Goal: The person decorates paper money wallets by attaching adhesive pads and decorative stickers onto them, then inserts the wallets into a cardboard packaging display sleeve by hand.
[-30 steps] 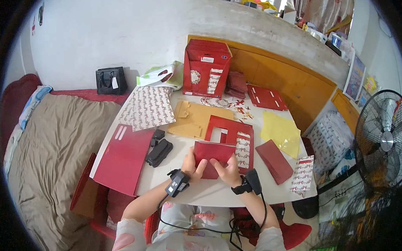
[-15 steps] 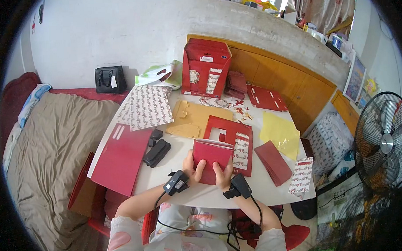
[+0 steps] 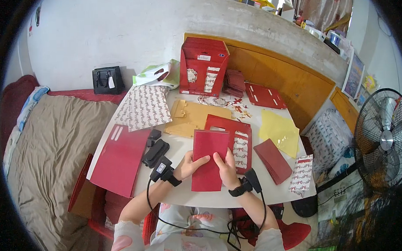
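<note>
Both my hands hold a narrow upright stack of red cards point(image 3: 209, 178) above the front of the white table. My left hand point(image 3: 188, 167) grips its left edge, with the thumb flat on the front face. On the opposite edge, my right hand point(image 3: 228, 169) is closed with its thumb on the face too; the fingers behind are mostly hidden. Partly behind the cards lies a red packaging panel point(image 3: 243, 164) with a cut-out and a strip of bow-patterned paper. A fanned pile of dark red cards point(image 3: 273, 160) rests to the right.
A red display box point(image 3: 204, 68) stands at the back. Yellow cardboard point(image 3: 196, 114), patterned sheets point(image 3: 145, 107), a yellow sheet point(image 3: 278, 131) and a large red sheet point(image 3: 118, 161) lie around. Black cases point(image 3: 155, 153) sit left of my hands. A fan point(image 3: 385, 139) stands right; cables hang from my wrists.
The card stack has tipped from showing its top edge to showing its long face. My hands have spread slightly to its two sides, and the view has shifted a little.
</note>
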`<action>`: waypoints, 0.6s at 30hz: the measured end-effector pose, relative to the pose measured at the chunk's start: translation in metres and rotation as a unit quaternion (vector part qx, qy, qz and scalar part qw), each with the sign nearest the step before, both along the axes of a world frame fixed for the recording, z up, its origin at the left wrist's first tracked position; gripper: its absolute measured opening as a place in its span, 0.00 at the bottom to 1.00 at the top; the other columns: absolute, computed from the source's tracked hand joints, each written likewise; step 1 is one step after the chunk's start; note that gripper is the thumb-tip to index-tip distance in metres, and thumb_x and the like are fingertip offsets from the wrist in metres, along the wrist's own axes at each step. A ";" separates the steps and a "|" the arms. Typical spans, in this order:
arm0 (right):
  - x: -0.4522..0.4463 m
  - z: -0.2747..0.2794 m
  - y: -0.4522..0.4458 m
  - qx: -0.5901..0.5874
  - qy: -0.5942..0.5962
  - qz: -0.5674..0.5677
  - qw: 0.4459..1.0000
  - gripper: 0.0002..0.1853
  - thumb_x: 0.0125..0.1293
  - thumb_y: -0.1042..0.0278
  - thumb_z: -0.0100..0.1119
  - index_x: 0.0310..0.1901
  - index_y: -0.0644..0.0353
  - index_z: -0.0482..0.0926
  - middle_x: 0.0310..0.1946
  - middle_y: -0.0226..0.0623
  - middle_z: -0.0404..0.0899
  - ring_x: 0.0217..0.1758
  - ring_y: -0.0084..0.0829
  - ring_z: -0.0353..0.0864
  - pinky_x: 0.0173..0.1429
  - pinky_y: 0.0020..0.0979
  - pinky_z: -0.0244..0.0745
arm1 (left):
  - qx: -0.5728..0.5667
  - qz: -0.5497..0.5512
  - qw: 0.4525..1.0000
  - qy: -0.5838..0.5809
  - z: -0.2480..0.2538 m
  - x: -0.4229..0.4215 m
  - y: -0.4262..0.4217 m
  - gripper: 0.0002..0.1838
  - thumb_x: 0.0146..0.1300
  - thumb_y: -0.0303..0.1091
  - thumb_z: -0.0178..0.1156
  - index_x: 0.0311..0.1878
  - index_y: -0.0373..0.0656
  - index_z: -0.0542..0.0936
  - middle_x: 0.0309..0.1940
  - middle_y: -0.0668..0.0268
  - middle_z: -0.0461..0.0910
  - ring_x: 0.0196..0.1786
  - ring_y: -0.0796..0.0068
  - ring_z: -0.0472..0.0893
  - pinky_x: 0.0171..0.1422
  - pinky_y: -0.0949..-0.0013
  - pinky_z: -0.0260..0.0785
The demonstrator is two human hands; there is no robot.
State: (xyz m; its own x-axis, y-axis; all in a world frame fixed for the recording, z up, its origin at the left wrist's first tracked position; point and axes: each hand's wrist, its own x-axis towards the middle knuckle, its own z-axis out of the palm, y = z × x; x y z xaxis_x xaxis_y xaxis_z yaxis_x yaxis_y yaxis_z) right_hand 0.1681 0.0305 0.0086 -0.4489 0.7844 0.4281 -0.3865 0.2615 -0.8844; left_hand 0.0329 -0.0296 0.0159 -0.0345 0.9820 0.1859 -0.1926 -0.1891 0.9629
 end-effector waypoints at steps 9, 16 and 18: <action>0.011 -0.006 0.024 0.118 -0.274 -0.083 0.951 0.13 0.63 0.62 0.48 0.40 0.66 0.69 0.31 0.46 0.76 0.33 0.36 0.77 0.37 0.32 0.70 | -0.140 -0.006 0.988 -0.064 -0.013 -0.012 0.016 0.16 0.59 0.35 0.54 0.47 0.36 0.71 0.40 0.63 0.77 0.40 0.75 0.77 0.45 0.71 0.70; 0.031 0.026 0.040 0.227 -0.382 -0.109 0.889 0.11 0.60 0.61 0.51 0.32 0.61 0.73 0.19 0.38 0.73 0.23 0.36 0.74 0.27 0.33 0.67 | -0.129 0.113 0.977 -0.124 -0.011 -0.011 0.023 0.15 0.59 0.35 0.53 0.45 0.34 0.72 0.38 0.62 0.77 0.38 0.75 0.77 0.40 0.74 0.70; 0.034 0.023 0.050 0.270 -0.415 -0.124 0.860 0.11 0.60 0.61 0.51 0.31 0.61 0.73 0.18 0.37 0.73 0.23 0.36 0.74 0.27 0.34 0.67 | -0.130 0.121 0.973 -0.146 -0.012 -0.010 0.023 0.16 0.59 0.35 0.53 0.46 0.33 0.72 0.38 0.62 0.77 0.38 0.75 0.77 0.41 0.74 0.70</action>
State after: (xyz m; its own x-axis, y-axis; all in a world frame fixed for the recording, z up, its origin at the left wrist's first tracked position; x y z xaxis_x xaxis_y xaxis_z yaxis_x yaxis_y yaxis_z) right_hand 0.2018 0.0808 0.0312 -0.6232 0.6878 0.3722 0.4469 0.7038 -0.5522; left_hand 0.0229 -0.0065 0.0043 -0.2841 0.9513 -0.1198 -0.4447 -0.0201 0.8955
